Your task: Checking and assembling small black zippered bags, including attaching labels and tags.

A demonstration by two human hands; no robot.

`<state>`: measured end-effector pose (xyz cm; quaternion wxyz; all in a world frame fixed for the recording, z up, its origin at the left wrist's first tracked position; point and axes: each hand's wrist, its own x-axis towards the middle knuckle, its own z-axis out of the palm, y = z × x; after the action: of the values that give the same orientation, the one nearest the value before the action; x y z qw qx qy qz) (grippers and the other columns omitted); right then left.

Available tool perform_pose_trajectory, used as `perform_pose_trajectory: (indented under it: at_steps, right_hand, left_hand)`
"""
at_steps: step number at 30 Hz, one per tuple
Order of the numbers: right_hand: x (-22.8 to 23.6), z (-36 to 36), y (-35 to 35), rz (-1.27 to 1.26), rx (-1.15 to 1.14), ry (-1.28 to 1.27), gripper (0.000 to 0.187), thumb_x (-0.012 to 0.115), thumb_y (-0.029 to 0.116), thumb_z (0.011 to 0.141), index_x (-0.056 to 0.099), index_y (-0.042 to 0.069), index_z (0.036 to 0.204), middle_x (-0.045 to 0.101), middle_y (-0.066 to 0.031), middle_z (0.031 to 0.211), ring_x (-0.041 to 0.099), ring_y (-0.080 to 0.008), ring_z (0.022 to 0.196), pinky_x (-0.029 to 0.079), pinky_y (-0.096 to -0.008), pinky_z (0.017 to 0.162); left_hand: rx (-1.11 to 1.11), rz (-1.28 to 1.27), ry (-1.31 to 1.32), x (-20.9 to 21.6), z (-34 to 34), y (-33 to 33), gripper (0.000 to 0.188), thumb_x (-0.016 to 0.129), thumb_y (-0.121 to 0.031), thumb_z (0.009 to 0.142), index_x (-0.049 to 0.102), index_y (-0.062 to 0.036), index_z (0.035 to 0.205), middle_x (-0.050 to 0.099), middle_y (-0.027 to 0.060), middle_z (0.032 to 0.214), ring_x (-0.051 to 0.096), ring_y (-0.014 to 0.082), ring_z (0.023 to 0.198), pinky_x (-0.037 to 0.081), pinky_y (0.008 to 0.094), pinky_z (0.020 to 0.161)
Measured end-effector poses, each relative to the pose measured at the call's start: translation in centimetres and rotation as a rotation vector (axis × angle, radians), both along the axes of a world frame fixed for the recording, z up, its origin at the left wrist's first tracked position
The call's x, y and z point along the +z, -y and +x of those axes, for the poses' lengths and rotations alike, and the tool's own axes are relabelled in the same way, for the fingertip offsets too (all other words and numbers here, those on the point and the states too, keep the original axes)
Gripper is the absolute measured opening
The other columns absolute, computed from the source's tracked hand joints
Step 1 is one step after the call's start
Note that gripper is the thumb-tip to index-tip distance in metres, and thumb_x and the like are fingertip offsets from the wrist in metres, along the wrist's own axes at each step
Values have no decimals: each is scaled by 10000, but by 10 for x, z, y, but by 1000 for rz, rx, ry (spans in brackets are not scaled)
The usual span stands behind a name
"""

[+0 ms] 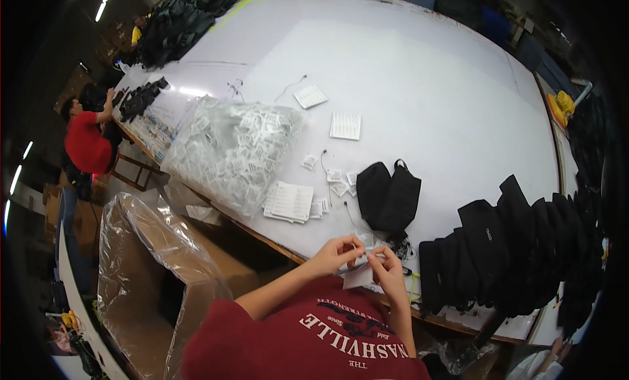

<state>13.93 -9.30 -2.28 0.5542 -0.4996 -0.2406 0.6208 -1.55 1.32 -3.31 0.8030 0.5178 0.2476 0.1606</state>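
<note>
My left hand [335, 254] and my right hand [388, 270] are close together in front of my body at the table's near edge, both with fingers pinched. A white paper tag [357, 277] hangs between them, its upper edge at my right fingertips. What my left fingertips pinch is too small to make out. Just beyond my hands lies a black fabric pouch [386, 200] with a loop on top. A tangle of thin black cords [401, 247] sits beside my right hand. Small white packets [337, 183] and thin black strings lie left of the pouch.
A large clear bag of small white packets [229, 151] rests on the white table [458, 105]. Printed white cards [288, 202] are stacked nearer me. Black fabric pieces [511, 249] are piled at right. A plastic-lined carton [157, 282] stands lower left; a person in red [88, 141] sits beyond.
</note>
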Motion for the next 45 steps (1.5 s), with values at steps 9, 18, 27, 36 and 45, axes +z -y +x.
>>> perform_pose_trajectory:
  at_steps: [9, 18, 27, 36, 45]
  right_hand:
    - [8, 1, -3, 19, 0, 83, 94, 600, 135, 893, 581, 48, 865, 477, 65, 582, 387, -4, 473, 263, -178, 418]
    - [10, 0, 12, 51, -110, 90, 92, 608, 130, 884, 583, 43, 867, 465, 66, 578, 386, -1, 478, 266, -173, 422]
    - [14, 4, 20, 58, -143, 112, 96, 612, 112, 869, 587, 20, 860, 517, 23, 607, 433, -28, 465, 318, -180, 413]
    - [11, -1, 37, 101, -464, 143, 74, 613, 98, 863, 581, 37, 837, 524, 31, 628, 373, -12, 422, 286, -181, 388]
    - [29, 10, 22, 177, -553, 233, 82, 618, 103, 868, 590, 39, 825, 460, 64, 581, 338, 1, 445, 243, -177, 408]
  left_hand:
    - [228, 588, -283, -27, 5, -61, 134, 595, -151, 883, 586, -36, 952, 584, 26, 827, 543, 83, 662, 445, 228, 617]
    - [329, 1292, -262, -24, 71, -86, 358, 654, -98, 770, 553, -78, 1113, 498, 116, 1047, 505, 251, 995, 434, 324, 826]
    - [309, 1370, -464, -62, 177, -173, 314, 593, -136, 741, 608, -81, 1050, 525, 174, 1038, 488, 350, 993, 433, 422, 863]
    - [308, 1156, -249, -18, 212, -177, 124, 616, -124, 785, 695, -156, 875, 612, 82, 872, 600, 219, 757, 487, 313, 704]
    - [84, 940, 366, 107, 165, -125, 151, 675, -55, 755, 696, -80, 903, 692, 15, 877, 625, 119, 850, 442, 278, 822]
